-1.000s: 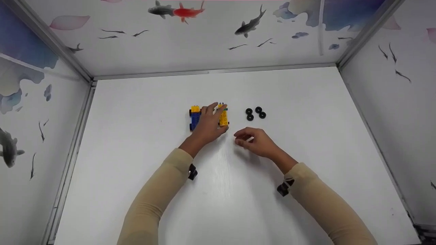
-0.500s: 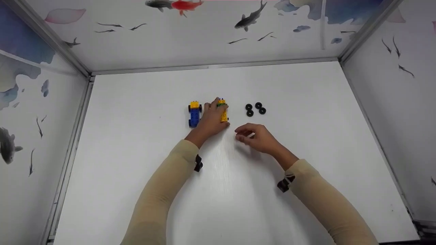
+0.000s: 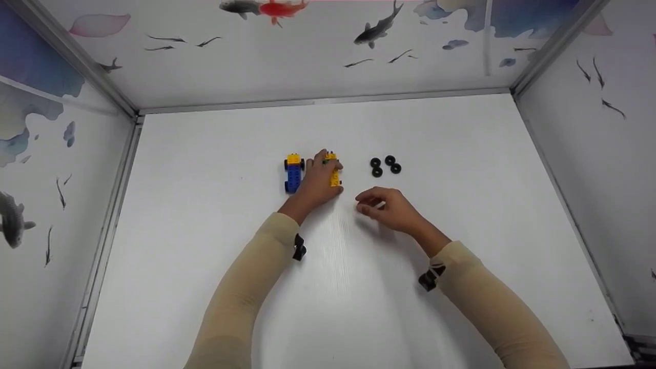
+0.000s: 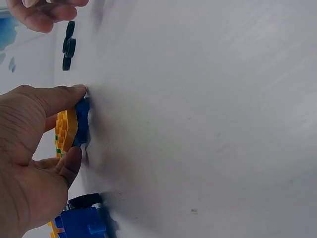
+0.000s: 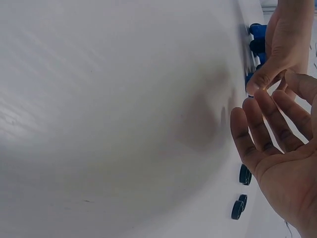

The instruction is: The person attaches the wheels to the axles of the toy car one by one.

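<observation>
My left hand (image 3: 319,180) grips a toy car of yellow bricks (image 3: 334,178) with a bit of green near its far end. Seen from the left wrist, its yellow bricks (image 4: 68,130) sit on a blue base (image 4: 83,121), between thumb and fingers; part of it is hidden by the hand. Just left of that hand, a blue toy car (image 3: 293,174) with a yellow brick at its far end and black wheels stands on the table. My right hand (image 3: 392,209) hovers over the table, fingers loosely bent and holding nothing, as the right wrist view shows too.
Several loose black wheels (image 3: 376,171) lie in two pairs beyond the right hand. The white table (image 3: 328,307) is bounded by printed panels at the back (image 3: 307,77) and both sides, with metal edging along them.
The left hand has moved slightly off the blue car, uncovering more of it. In the last half second the gripped yellow car shifts a little left. The right hand stays nearly still.
</observation>
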A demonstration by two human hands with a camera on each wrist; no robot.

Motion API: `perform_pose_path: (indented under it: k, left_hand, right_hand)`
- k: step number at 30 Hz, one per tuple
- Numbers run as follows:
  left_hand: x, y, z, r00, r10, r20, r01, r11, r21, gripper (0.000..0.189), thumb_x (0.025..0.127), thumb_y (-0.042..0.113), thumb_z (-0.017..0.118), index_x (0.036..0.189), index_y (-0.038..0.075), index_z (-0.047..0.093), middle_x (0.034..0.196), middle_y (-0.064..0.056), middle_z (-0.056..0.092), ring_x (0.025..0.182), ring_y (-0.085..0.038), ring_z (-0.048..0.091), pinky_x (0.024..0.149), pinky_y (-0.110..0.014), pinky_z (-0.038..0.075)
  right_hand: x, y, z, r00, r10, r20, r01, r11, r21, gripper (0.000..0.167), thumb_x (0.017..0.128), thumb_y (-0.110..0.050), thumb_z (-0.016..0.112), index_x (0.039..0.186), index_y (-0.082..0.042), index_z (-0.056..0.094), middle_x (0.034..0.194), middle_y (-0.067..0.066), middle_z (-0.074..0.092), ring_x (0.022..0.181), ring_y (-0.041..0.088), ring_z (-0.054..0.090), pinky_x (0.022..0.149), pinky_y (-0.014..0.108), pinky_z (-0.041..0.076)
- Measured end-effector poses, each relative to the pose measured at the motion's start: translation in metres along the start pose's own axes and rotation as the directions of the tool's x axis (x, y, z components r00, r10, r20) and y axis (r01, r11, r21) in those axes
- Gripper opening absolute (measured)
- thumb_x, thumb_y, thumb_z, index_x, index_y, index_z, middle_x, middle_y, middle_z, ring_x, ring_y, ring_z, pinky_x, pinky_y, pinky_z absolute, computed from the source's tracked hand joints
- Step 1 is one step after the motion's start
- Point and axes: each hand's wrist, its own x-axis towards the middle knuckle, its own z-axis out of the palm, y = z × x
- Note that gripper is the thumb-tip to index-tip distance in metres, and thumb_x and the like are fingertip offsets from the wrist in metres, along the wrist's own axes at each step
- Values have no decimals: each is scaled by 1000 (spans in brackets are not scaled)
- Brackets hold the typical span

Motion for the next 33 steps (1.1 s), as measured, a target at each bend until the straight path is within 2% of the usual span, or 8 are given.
perform_pose_path:
  k: [5, 14, 19, 23, 26, 28, 33]
  left_hand:
    - [-3, 2, -2, 1000, -18, 17, 18, 1000, -4, 48, 102, 29, 80, 147, 22, 63, 184, -13, 17, 161, -39, 30, 133, -54, 39]
    - [-9, 3, -5, 999, 34, -28, -33, 999, 29, 44, 101, 29, 83, 141, 25, 66, 181, -9, 24, 155, -38, 34, 129, -52, 43]
    - [-16, 10, -9, 996, 72, -44, -73, 997, -27, 66, 97, 27, 87, 155, 28, 55, 180, -5, 25, 149, -34, 47, 124, -49, 50]
    - [-21, 12, -11, 998, 56, -38, -60, 994, -96, 99, 95, 21, 90, 172, 34, 29, 180, 1, 21, 139, -30, 60, 119, -44, 56]
    - [-25, 12, -11, 998, 39, -40, -43, 991, -124, 116, 92, 18, 91, 177, 37, 15, 180, 4, 17, 135, -30, 64, 117, -43, 58]
    - [-27, 11, -11, 998, 38, -51, -45, 990, -133, 118, 91, 16, 92, 177, 35, 15, 179, 3, 16, 135, -31, 63, 116, -42, 59]
    - [-32, 7, -11, 996, 36, -81, -50, 982, -182, 112, 88, 13, 95, 174, 29, 26, 173, -5, 18, 142, -34, 56, 117, -42, 58]
  right_hand:
    - [1, 0, -2, 1000, 7, -2, -7, 1000, -19, 30, 107, -20, 74, 133, -4, 77, 127, 11, 79, 119, 31, 74, 103, 52, 63]
    - [8, 3, -12, 998, 51, -41, -53, 997, -48, 30, 106, -22, 76, 130, -5, 78, 129, 12, 77, 122, 34, 75, 105, 55, 61]
    - [11, 7, -19, 995, 77, -71, -81, 995, -50, 30, 105, -21, 76, 130, -4, 78, 130, 15, 76, 122, 37, 74, 106, 56, 61]
    - [14, 8, -22, 990, 107, -91, -112, 992, -53, 31, 105, -23, 76, 130, -4, 78, 131, 16, 74, 122, 38, 73, 106, 55, 61]
    - [16, 10, -25, 984, 144, -105, -150, 987, -56, 31, 106, -26, 76, 130, -6, 78, 132, 15, 74, 124, 37, 72, 107, 55, 61]
    - [16, 11, -26, 981, 154, -115, -161, 985, -58, 31, 106, -26, 76, 130, -7, 78, 133, 15, 73, 125, 37, 71, 107, 55, 61]
    - [16, 13, -28, 981, 143, -129, -151, 987, -58, 31, 106, -25, 76, 129, -4, 78, 134, 17, 73, 126, 39, 71, 109, 56, 60]
